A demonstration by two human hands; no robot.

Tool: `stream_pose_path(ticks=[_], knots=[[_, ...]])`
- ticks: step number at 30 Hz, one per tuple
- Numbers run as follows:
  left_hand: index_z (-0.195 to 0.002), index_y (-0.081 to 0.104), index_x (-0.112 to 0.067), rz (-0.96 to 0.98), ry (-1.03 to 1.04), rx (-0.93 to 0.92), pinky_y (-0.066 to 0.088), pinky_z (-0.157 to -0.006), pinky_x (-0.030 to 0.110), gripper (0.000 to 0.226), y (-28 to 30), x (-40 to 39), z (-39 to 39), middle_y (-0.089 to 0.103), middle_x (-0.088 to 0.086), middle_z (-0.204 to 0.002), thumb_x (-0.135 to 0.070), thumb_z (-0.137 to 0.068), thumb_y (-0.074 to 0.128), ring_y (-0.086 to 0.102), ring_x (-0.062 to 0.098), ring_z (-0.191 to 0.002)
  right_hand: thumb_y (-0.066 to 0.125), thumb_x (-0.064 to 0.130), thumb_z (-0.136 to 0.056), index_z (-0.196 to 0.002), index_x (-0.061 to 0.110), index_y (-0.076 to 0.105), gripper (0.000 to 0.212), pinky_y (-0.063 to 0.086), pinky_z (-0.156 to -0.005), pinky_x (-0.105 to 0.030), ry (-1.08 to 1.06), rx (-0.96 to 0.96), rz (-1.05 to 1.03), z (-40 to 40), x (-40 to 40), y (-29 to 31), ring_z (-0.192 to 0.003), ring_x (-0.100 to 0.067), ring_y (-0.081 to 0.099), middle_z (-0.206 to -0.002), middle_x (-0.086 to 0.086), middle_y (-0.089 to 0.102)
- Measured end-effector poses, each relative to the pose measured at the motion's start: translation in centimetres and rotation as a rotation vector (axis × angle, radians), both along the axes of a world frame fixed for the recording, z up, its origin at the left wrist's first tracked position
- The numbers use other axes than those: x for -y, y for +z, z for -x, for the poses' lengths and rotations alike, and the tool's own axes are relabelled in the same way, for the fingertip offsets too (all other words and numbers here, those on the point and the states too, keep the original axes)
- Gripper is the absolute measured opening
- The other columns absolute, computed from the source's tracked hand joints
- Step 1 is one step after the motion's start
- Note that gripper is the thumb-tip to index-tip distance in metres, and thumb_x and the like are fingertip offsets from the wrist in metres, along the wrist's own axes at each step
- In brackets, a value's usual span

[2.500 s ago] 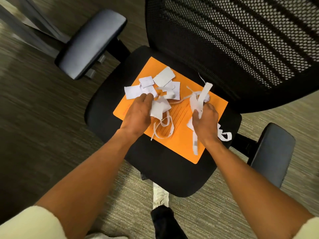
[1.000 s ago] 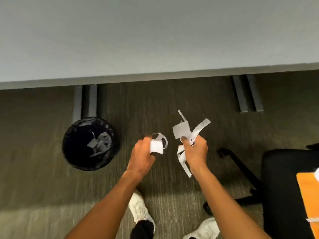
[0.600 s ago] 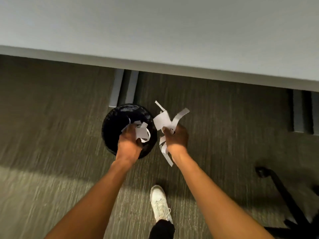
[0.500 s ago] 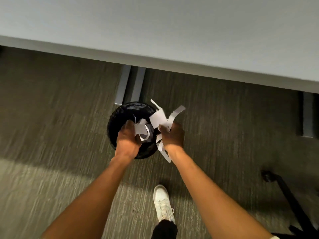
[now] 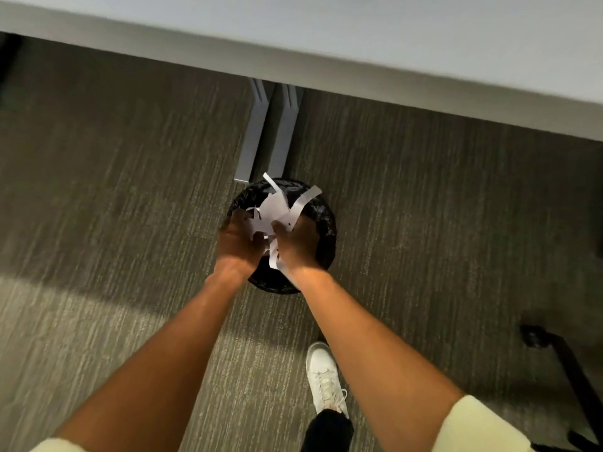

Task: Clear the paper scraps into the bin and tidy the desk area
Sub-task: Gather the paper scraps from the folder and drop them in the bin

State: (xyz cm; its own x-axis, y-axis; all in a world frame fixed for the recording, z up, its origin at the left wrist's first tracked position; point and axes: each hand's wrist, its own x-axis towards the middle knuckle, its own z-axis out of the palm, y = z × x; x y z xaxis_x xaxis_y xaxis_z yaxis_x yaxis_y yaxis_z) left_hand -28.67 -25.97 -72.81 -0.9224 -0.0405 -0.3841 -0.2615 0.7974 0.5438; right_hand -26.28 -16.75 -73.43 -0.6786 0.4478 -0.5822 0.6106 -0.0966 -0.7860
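A round black bin point(image 5: 321, 220) with a dark liner stands on the carpet just in front of the desk's edge. Both hands hover directly over its mouth, close together. My left hand point(image 5: 239, 244) is closed around a small wad of white paper scraps point(image 5: 253, 223). My right hand point(image 5: 298, 244) grips a bunch of white paper strips point(image 5: 277, 208) that stick up and fan out above the fingers, with one strip dangling below. The hands hide most of the bin's inside.
The pale desk top point(image 5: 359, 34) spans the upper view, with a grey desk leg point(image 5: 267, 132) just behind the bin. A black chair base with a caster point(image 5: 535, 337) sits at the right. My white shoe point(image 5: 324, 383) stands on the carpet.
I turned away from the chair with scraps in both hands and walked to the bin. In the last half second both hands moved together over the bin's mouth.
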Motion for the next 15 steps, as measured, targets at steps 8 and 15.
stream_pose_path(ticks=[8,15], knots=[[-0.150,0.030,-0.019,0.097,-0.106,0.087,0.034,-0.108,0.027,0.072,-1.0,1.0,0.4,0.042,0.010,-0.149,-0.031,-0.088,0.064,0.045,0.026,-0.134,0.068,0.012,-0.087,-0.126,-0.004,0.054,0.044,0.053,-0.088,-0.043,-0.195,0.116,0.349,0.0,0.1,-2.2,-0.117,-0.035,0.059,-0.126,-0.020,0.060],[-0.153,0.020,-0.021,0.096,-0.144,0.115,0.032,-0.115,0.041,0.075,-0.3,-1.8,-0.8,0.032,0.014,-0.155,-0.029,-0.090,0.060,0.035,0.032,-0.140,0.066,0.009,-0.089,-0.145,0.004,0.037,0.063,0.041,-0.090,-0.022,-0.202,0.117,0.228,-3.1,-4.6,-2.5,-0.127,-0.022,0.052,-0.145,-0.015,0.048]])
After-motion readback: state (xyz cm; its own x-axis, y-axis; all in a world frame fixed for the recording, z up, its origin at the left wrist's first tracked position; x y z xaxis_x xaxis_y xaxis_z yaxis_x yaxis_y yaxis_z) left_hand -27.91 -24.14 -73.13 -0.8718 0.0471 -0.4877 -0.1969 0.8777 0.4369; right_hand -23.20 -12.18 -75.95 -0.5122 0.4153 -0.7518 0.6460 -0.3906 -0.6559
